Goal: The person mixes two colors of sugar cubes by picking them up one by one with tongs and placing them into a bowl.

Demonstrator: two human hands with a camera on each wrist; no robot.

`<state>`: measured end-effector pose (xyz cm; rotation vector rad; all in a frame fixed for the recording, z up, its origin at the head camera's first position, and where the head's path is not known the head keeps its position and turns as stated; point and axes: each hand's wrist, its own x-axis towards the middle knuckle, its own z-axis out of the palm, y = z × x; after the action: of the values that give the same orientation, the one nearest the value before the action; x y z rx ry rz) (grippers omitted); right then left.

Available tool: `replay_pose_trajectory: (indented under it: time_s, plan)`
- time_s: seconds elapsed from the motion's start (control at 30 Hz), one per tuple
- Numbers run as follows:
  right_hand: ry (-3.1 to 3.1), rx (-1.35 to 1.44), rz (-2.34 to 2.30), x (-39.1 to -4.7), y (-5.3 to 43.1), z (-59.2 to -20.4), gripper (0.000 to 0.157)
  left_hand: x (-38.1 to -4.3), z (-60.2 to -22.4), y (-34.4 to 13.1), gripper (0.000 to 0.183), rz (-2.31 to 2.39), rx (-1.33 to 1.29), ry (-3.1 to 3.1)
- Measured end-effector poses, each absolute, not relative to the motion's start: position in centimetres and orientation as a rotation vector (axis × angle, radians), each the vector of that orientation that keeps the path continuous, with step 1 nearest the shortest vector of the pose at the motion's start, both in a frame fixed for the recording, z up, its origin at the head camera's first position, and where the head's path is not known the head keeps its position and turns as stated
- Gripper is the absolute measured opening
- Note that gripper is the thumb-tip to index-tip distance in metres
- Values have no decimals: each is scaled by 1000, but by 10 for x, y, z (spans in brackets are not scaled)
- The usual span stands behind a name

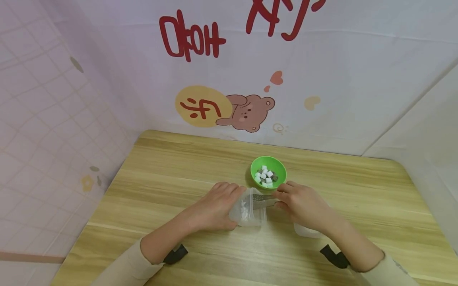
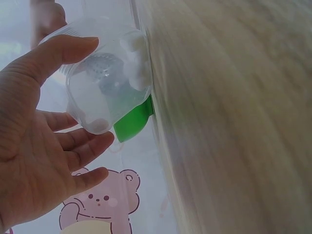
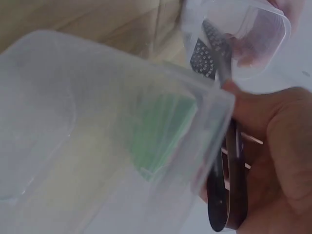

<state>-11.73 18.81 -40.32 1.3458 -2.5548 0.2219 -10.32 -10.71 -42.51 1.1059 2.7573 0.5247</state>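
Observation:
My left hand (image 1: 220,204) grips a clear plastic container (image 1: 237,212) that lies tipped on its side, mouth to the right. A few white pieces (image 2: 136,63) rest inside it, blurred through the plastic. In my right hand (image 1: 305,206) is a pair of metal tongs (image 3: 235,175) with perforated tips. These tips reach into the container's mouth, spread slightly apart. Just beyond both hands stands a bright green bowl (image 1: 280,165), holding several white and dark cubes (image 1: 266,174).
Under my right forearm sits a second clear plastic container (image 1: 307,232), large in the right wrist view. Everything stands on a wood-grain table (image 1: 171,159). A white printed cloth wall (image 1: 340,91) rises behind its far edge, and others flank both sides.

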Motion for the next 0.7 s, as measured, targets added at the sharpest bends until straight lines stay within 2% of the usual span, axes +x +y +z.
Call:
replay_pose_trajectory:
  time_s: [0.33, 0.7]
  plan:
    - [-2541, 1330, 135, -117, 184, -403, 24, -104, -425, -108, 93, 532, 1116, 2761]
    - [-2449, 1387, 111, -114, 175, -417, 28, -103, -425, -109, 91, 520, 1107, 2763]
